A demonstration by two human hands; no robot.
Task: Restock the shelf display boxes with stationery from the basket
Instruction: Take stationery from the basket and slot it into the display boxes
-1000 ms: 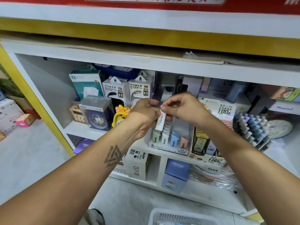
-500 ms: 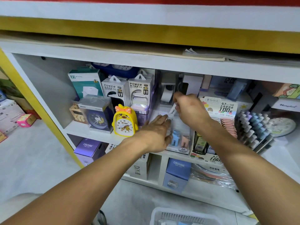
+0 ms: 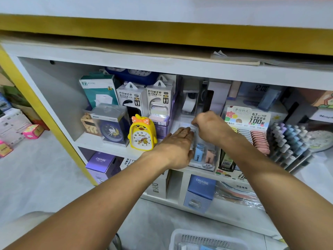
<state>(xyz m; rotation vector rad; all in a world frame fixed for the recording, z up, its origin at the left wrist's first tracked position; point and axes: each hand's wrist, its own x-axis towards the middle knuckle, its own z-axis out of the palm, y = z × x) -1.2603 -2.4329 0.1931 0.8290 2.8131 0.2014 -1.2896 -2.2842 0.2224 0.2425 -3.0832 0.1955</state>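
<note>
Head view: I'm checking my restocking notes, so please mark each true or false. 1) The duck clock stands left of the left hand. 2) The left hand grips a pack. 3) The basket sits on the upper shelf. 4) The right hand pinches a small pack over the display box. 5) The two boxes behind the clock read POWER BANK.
1) True: the duck clock stands left of the left hand.
2) False: its fingers lie straight against the display box, holding nothing.
3) False: the basket is on the floor, at the bottom edge.
4) True: the right hand pinches a small pack.
5) True: both boxes say so.
</note>
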